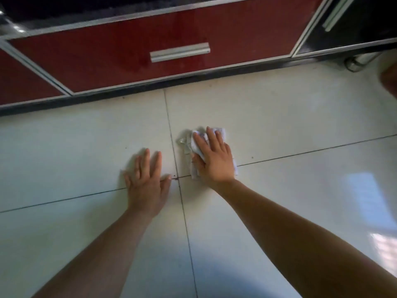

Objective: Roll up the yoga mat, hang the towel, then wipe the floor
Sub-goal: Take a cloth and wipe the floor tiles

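**Cloth pressed flat on the tiles**

Head view: the right grip (214, 160), fingers spread flat, presses a white cloth (198, 148) onto the pale tiled floor (86, 147) near a red drawer (129, 50). The left grip (148, 186) rests spread on the floor beside it.

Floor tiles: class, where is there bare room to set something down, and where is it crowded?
Bare floor lies right of the right hand and cloth, towards the black cabinet, and left of the left hand, below the red drawer. Crowded: the grout crossing, flanked by both hands.
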A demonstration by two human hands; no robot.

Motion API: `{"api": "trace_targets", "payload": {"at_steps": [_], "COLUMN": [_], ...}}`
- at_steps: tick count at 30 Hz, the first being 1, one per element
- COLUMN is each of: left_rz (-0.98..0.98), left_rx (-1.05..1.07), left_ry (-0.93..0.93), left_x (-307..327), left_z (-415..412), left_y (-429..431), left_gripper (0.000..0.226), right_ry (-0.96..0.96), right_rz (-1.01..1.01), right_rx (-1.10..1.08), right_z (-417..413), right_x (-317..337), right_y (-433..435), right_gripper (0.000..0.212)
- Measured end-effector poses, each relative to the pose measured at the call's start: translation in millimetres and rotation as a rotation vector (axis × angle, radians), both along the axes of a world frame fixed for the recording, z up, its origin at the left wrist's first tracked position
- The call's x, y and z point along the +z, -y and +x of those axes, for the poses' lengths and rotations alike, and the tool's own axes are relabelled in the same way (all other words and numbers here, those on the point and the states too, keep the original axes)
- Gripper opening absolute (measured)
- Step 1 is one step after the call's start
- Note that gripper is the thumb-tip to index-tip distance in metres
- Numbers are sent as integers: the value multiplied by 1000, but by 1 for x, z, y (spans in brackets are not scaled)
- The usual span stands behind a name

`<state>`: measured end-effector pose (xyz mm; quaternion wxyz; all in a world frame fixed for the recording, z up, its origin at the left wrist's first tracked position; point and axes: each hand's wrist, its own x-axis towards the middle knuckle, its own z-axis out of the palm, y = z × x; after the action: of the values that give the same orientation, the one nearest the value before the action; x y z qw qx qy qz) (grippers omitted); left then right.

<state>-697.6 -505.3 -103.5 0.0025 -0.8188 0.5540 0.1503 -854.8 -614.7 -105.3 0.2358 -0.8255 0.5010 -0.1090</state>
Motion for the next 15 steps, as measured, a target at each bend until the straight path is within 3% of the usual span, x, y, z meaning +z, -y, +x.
{"api": "trace_targets", "payload": {"at_steps": [5, 15], "left_rz": [82, 65], "left_rx": [198, 126], "left_ry": [42, 37], "left_x": [-1, -11], "left_z": [65, 89], "left_y": [-47, -60], "left_gripper": [76, 66], "right_ry": [-32, -141], "right_rz": [-17, 12], "right_rx": [243, 312], "right_z": [56, 133], "right_x": [-6, 0], "right_y": [-43, -16], "right_gripper": [54, 52]}}
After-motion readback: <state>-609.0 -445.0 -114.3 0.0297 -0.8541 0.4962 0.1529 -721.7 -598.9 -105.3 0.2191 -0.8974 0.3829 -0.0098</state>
